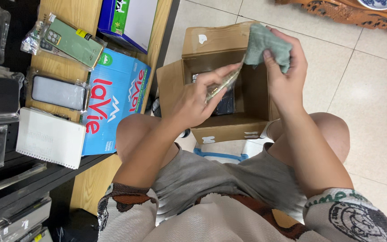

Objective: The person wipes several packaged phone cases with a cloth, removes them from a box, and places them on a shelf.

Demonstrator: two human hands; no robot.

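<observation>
Floor: pale tiled floor [363, 89] under a seated person, knees either side of an open cardboard box [222, 40]; a carved wooden edge shows at the top right corner.
Head view, left hand: the left hand [193, 101] pinches a thin, clear phone case [222, 83] by its edge, fingers pressed onto it, and holds it tilted above the box opening.
Head view, right hand: the right hand [283, 76] is closed around a folded grey-green cloth [265, 42], thumb on top; the cloth's lower corner touches the upper end of the case.
Where the case is: in the air over the box, between both hands, not resting on anything.
Inside the box: dark flat items [225, 107] lie at the bottom; what they are is too dim to tell.
Left side: a wooden bench [68, 11] carries a green phone case in a wrapper [70, 40], a dark one in a wrapper [59, 92], a white notebook [50, 139] and a blue carton [117, 98] leaning beside it.
Risk, slip: the case is held only at one edge, so a firm wipe could twist it loose and drop it into the box.
Risk, bend: pressure on the unsupported end could flex the thin case.
</observation>
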